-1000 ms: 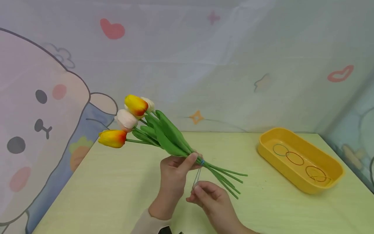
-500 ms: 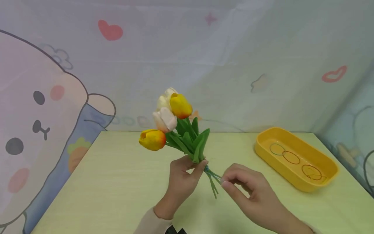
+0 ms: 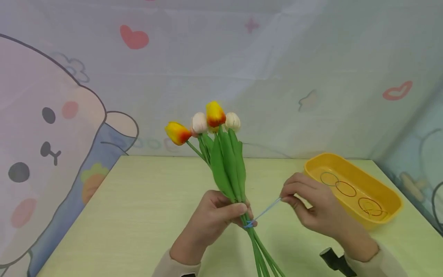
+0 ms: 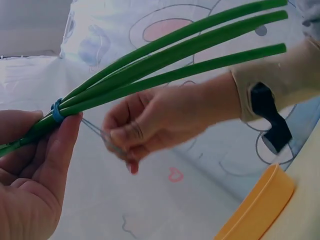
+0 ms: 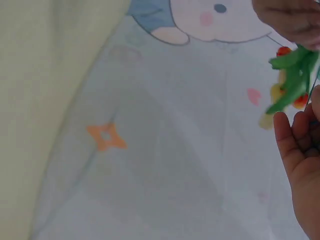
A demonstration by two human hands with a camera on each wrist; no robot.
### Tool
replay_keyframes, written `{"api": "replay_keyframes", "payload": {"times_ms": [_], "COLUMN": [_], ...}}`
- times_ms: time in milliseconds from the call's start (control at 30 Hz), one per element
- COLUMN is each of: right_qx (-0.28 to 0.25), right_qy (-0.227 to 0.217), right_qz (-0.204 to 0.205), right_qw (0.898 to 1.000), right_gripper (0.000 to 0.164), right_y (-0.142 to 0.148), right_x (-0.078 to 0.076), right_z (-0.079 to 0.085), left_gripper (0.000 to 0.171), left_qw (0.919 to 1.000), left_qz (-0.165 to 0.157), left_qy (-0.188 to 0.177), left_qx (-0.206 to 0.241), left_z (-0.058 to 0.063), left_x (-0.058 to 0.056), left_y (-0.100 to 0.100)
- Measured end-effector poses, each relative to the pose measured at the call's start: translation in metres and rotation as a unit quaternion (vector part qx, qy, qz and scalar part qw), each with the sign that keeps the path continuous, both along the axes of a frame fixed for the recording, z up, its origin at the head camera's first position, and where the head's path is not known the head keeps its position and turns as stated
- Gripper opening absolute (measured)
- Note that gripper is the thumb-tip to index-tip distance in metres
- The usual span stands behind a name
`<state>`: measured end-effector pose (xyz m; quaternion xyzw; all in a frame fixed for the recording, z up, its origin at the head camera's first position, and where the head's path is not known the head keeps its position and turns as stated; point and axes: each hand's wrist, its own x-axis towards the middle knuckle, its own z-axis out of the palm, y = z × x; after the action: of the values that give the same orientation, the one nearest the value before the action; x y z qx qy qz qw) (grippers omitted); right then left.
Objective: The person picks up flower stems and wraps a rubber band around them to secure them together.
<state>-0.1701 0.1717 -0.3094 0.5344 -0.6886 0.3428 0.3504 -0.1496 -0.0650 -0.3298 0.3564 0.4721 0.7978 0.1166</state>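
A bunch of tulips [image 3: 226, 165], yellow-orange and white with green leaves, stands nearly upright above the table in the head view. My left hand [image 3: 216, 215] grips its stems just below the leaves. Around the stems beside the left fingers runs a blue rubber band [image 3: 248, 224], wound on tightly in the left wrist view. My right hand [image 3: 311, 202] pinches a stretched loop of that band and pulls it out to the upper right. The bare stem ends [image 4: 200, 65] spread out past the band. In the right wrist view, flowers and leaves are partly cut off at the edge.
A yellow tray [image 3: 346, 209] stands at the right of the pale table [image 3: 138, 215], behind my right hand. Several coloured rubber bands [image 3: 346, 188] lie in it. A printed cloth [image 3: 214, 57] hangs along the table's back edge.
The bunch has swung from leaning left to nearly upright. My right hand has moved from below the stems, past their right side, to the upper right, stretching the band.
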Motion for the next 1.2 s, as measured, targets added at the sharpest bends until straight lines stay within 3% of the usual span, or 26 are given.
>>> {"api": "replay_keyframes", "payload": {"times_ms": [67, 233, 333, 433, 500, 600, 667, 767, 833, 867, 900, 967, 1033, 1100, 1133, 1200], "right_qx": [-0.020, -0.085, -0.119, -0.157, -0.181, -0.216, -0.238, -0.271, -0.311, -0.331, -0.346, -0.360, -0.349, -0.310, -0.278, -0.205], "right_qy": [-0.060, -0.182, -0.203, -0.217, -0.249, -0.324, -0.392, -0.490, -0.549, -0.563, -0.571, -0.584, -0.603, -0.625, -0.628, -0.606], "right_qz": [0.034, 0.119, 0.143, 0.161, 0.183, 0.188, 0.180, 0.153, 0.148, 0.145, 0.143, 0.124, 0.079, 0.024, -0.006, -0.049], "right_qw": [0.997, 0.972, 0.961, 0.950, 0.934, 0.902, 0.870, 0.815, 0.761, 0.743, 0.731, 0.717, 0.713, 0.716, 0.727, 0.767], "right_gripper": [0.017, 0.004, 0.005, 0.007, 0.013, 0.025, 0.031, 0.030, 0.027, 0.025, 0.025, 0.022, 0.017, 0.015, 0.016, 0.017], "right_y": [-0.010, -0.036, -0.048, -0.057, -0.064, -0.077, -0.088, -0.102, -0.109, -0.112, -0.113, -0.113, -0.108, -0.099, -0.093, -0.081], "right_x": [-0.003, -0.003, 0.001, 0.005, 0.009, 0.022, 0.034, 0.052, 0.061, 0.064, 0.067, 0.072, 0.074, 0.073, 0.072, 0.068], "right_z": [-0.020, -0.057, -0.064, -0.066, -0.068, -0.074, -0.078, -0.083, -0.084, -0.083, -0.083, -0.079, -0.070, -0.058, -0.052, -0.042], "left_gripper": [0.016, 0.019, 0.021, 0.022, 0.022, 0.023, 0.026, 0.025, 0.017, 0.014, 0.013, 0.015, 0.015, 0.010, 0.008, 0.007], "left_qw": [0.9998, 0.9965, 0.9931, 0.9928, 0.9937, 0.9927, 0.9899, 0.9805, 0.9714, 0.9664, 0.9607, 0.9485, 0.9372, 0.9248, 0.9199, 0.9165], "left_qz": [-0.001, 0.065, 0.093, 0.093, 0.086, 0.086, 0.103, 0.160, 0.209, 0.233, 0.258, 0.305, 0.338, 0.361, 0.365, 0.356], "left_qy": [-0.010, -0.049, -0.055, -0.056, -0.061, -0.083, -0.096, -0.113, -0.111, -0.106, -0.097, -0.066, -0.024, 0.034, 0.062, 0.107], "left_qx": [0.014, -0.018, -0.046, -0.050, -0.038, -0.017, -0.011, -0.011, -0.019, -0.025, -0.033, -0.056, -0.082, -0.115, -0.130, -0.148], "left_z": [0.001, 0.001, 0.000, 0.000, 0.001, 0.002, 0.002, -0.001, -0.004, -0.005, -0.007, -0.011, -0.014, -0.016, -0.016, -0.016], "left_x": [0.001, 0.000, 0.000, 0.000, 0.000, 0.001, 0.000, -0.002, -0.004, -0.005, -0.006, -0.009, -0.010, -0.011, -0.011, -0.009], "left_y": [0.000, 0.002, 0.003, 0.002, 0.002, 0.003, 0.004, 0.008, 0.011, 0.013, 0.014, 0.016, 0.017, 0.016, 0.015, 0.013]}}
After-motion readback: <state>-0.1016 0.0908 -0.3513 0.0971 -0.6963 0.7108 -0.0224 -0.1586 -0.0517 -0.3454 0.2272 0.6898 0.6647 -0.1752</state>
